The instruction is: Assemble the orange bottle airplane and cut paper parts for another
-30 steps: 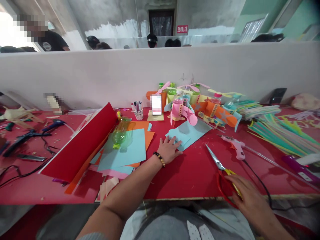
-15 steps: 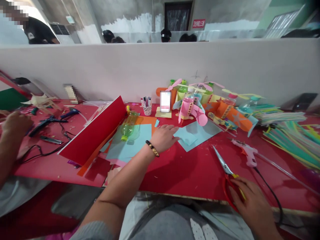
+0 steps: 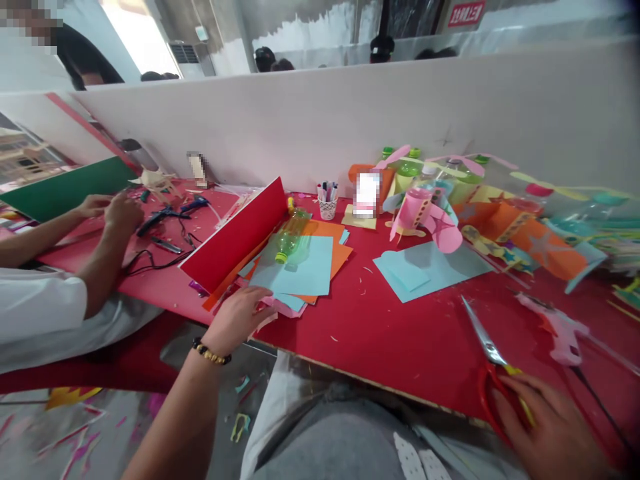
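Note:
My left hand (image 3: pixel 241 315), with a beaded bracelet, is at the table's front edge. Its fingers are apart and reach over pale pink paper strips (image 3: pixel 266 323); whether they touch them is hard to see. Just beyond lie stacked light blue sheets (image 3: pixel 307 267) and orange paper (image 3: pixel 341 255), with a green plastic bottle (image 3: pixel 293 237) lying on its side on top. My right hand (image 3: pixel 550 420) grips the red and yellow handles of scissors (image 3: pixel 493 350), whose blades rest together, pointing away over the red table. Ahead of them lies another light blue sheet (image 3: pixel 450 267) with a smaller piece on it.
A red board (image 3: pixel 237 247) leans at left. A pink glue gun (image 3: pixel 555 327) with a cord lies right of the scissors. Bottle-and-paper planes (image 3: pixel 425 213), a pen cup (image 3: pixel 327 207) and a phone (image 3: pixel 367 195) stand behind. A co-worker's hands (image 3: pixel 113 210) are at far left.
My left hand has moved from beside the right-hand blue sheet back and left to the strips at the table edge. The view has turned left. My right hand still holds the scissors.

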Available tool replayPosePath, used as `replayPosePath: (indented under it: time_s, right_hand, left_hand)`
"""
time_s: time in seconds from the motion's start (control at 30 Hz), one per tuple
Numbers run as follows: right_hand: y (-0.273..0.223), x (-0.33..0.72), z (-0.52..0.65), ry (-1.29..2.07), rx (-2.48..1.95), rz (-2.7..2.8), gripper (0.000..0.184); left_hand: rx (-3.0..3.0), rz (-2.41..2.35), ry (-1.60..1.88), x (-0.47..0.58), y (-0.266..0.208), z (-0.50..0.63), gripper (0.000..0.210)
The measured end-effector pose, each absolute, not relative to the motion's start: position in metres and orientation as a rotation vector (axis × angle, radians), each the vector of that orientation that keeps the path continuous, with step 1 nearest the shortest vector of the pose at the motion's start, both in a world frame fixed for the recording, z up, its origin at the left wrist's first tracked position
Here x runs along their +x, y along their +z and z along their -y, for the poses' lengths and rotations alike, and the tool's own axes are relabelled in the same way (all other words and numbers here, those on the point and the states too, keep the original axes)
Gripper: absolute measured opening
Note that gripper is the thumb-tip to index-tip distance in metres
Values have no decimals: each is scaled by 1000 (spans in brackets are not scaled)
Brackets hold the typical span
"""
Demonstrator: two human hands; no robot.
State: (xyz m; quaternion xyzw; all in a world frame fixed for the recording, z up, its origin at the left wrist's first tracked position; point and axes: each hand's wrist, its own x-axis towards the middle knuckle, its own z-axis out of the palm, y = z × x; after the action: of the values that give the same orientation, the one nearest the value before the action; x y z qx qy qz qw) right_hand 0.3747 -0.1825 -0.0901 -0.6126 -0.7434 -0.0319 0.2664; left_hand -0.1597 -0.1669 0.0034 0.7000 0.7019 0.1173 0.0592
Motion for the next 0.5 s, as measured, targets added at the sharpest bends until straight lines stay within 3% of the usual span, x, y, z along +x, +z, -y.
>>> replayPosePath:
  time_s: [0.3, 0.5]
  right_hand:
    - [-83, 368, 184, -149, -1650, 2034, 36]
    - [-84, 366, 186, -185, -1667, 2024, 36]
  left_hand:
    - [2242, -1977, 536, -125, -24, 171, 15]
    - [2287, -1980, 604, -115, -34, 160, 21]
